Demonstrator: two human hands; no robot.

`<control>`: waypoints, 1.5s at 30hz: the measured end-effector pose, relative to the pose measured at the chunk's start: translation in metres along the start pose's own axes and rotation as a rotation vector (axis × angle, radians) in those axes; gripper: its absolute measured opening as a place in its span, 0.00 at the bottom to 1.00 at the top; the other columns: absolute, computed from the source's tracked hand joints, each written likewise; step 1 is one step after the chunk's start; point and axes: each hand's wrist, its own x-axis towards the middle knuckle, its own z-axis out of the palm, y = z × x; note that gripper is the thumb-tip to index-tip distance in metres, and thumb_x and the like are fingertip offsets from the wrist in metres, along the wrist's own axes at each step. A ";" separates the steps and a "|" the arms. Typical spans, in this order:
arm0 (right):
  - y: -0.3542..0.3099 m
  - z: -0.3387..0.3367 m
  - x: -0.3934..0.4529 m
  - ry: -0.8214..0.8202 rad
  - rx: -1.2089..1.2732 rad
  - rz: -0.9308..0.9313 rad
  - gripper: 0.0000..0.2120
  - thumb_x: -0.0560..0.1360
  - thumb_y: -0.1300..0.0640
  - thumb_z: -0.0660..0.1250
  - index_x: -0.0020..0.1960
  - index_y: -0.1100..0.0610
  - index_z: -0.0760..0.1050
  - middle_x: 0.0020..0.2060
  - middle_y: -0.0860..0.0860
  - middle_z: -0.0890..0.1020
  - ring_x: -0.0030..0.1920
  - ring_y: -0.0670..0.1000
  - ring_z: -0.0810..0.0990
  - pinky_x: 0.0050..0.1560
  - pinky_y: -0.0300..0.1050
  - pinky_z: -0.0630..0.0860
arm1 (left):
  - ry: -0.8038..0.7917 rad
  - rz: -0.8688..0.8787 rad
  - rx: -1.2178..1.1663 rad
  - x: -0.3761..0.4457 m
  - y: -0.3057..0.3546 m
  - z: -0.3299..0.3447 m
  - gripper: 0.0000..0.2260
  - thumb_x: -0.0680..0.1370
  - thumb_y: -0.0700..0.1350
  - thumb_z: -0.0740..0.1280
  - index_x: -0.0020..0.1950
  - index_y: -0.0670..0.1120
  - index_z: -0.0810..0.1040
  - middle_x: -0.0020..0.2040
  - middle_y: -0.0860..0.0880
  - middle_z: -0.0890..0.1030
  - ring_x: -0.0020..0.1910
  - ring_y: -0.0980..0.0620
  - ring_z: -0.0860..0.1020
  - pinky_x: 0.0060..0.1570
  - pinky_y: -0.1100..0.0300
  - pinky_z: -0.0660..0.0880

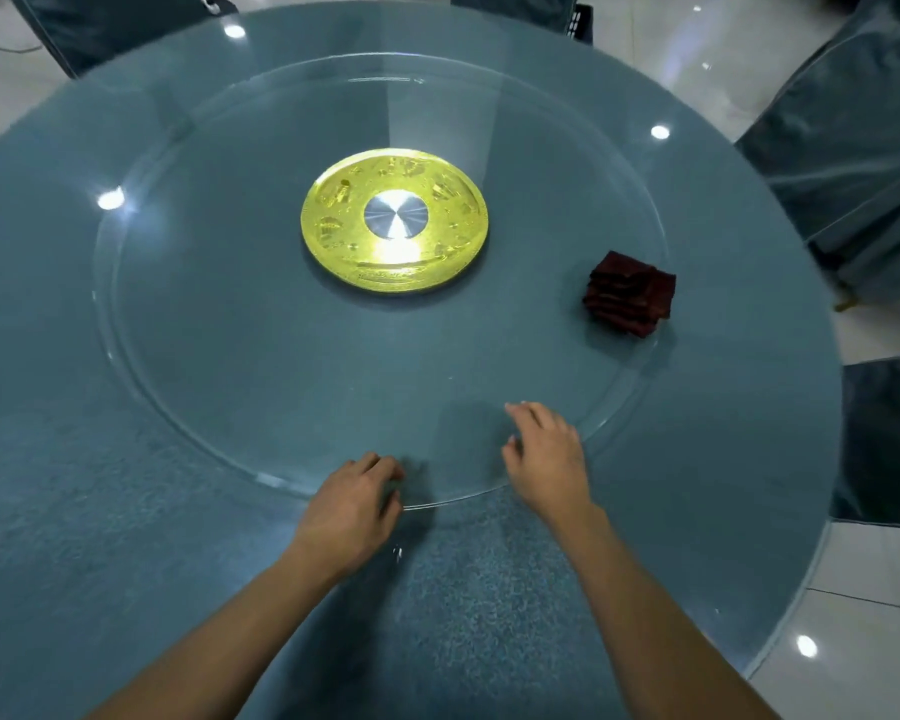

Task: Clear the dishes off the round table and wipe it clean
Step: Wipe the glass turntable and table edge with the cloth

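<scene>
Resting at the turntable's (188, 356) six o'clock rim, left hand (352, 504) and right hand (544, 454) are lying with loosely curled fingers, gripping nothing; cloth (628, 293) is sitting at three o'clock on the table (48, 459).

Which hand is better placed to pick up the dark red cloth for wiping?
Right. The right hand is already over the glass turntable, nearer the folded cloth lying on its right side. The left hand would have to cross over.
</scene>
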 end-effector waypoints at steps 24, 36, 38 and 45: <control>0.027 0.052 0.044 0.178 -0.148 0.010 0.34 0.81 0.35 0.51 0.81 0.51 0.56 0.79 0.55 0.60 0.80 0.55 0.56 0.79 0.58 0.43 | -0.004 -0.395 0.152 -0.016 -0.096 -0.013 0.30 0.82 0.53 0.64 0.80 0.43 0.61 0.81 0.39 0.59 0.77 0.37 0.61 0.76 0.45 0.60; -0.039 0.073 0.114 0.239 -0.086 0.038 0.31 0.81 0.37 0.52 0.81 0.50 0.57 0.79 0.57 0.60 0.79 0.56 0.57 0.78 0.65 0.46 | 0.113 -0.280 0.162 -0.041 -0.142 -0.008 0.27 0.79 0.53 0.70 0.77 0.55 0.69 0.77 0.39 0.67 0.72 0.33 0.70 0.69 0.38 0.70; -0.077 0.081 0.141 0.203 -0.090 -0.002 0.32 0.82 0.37 0.50 0.81 0.51 0.56 0.80 0.56 0.59 0.80 0.55 0.56 0.78 0.64 0.45 | 0.137 -0.284 0.123 -0.045 -0.149 -0.008 0.28 0.80 0.55 0.66 0.79 0.50 0.66 0.78 0.44 0.66 0.74 0.38 0.69 0.72 0.40 0.68; -0.203 0.119 0.137 0.068 -0.107 -0.434 0.31 0.81 0.38 0.49 0.81 0.47 0.56 0.80 0.53 0.57 0.80 0.52 0.53 0.79 0.60 0.43 | 0.210 -0.268 0.173 -0.051 -0.156 0.006 0.29 0.80 0.55 0.59 0.79 0.43 0.66 0.79 0.42 0.65 0.77 0.39 0.66 0.73 0.47 0.62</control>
